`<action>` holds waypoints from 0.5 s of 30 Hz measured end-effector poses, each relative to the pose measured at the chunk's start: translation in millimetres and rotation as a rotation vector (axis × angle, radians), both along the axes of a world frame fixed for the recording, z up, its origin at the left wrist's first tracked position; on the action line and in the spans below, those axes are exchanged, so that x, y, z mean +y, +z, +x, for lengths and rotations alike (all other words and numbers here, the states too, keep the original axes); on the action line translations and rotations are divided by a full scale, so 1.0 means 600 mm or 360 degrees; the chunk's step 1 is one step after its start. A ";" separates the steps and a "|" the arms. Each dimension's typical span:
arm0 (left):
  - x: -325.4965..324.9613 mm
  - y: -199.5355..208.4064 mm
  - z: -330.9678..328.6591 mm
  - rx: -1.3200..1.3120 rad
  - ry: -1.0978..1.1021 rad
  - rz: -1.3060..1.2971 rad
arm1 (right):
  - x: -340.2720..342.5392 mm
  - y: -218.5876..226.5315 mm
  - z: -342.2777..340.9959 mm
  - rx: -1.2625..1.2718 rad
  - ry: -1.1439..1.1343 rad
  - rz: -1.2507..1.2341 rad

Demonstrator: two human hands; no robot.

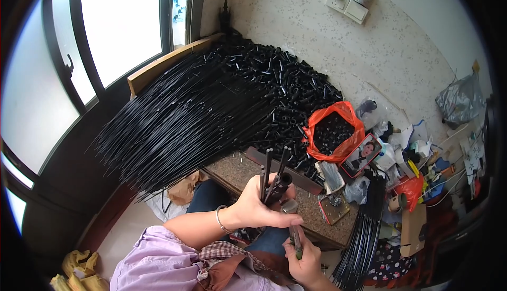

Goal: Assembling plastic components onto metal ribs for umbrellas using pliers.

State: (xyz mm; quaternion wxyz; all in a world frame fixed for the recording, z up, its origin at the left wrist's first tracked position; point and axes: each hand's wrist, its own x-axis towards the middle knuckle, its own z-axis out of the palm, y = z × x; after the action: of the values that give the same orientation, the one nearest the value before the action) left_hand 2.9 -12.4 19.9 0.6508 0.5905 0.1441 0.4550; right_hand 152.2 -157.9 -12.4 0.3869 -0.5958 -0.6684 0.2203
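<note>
Head view: left fingers [285, 218] curl around black rods [268, 163] and right fingers [290, 250] close around a green-handled tool [299, 251].

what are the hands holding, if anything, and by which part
Left hand: several black rods and a black tube, with ends projecting above the grip. Right hand: a slim tool, by its greenish lower part.

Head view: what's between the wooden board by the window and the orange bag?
Long black rods, then loose short black tubes, cover the stretch from the wooden board to the orange bag in the head view.
</note>
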 end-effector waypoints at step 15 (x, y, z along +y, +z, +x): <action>-0.001 -0.027 -0.006 0.0144 0.0072 0.0105 | 0.029 -0.118 0.147 -0.0714 -0.0759 -0.0289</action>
State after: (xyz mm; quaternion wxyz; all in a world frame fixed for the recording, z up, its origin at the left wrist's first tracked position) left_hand -0.7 -12.9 3.9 0.6135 0.6281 0.1716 0.4469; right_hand 240.1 -140.2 -83.0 0.2162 -0.8010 -0.5564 0.0456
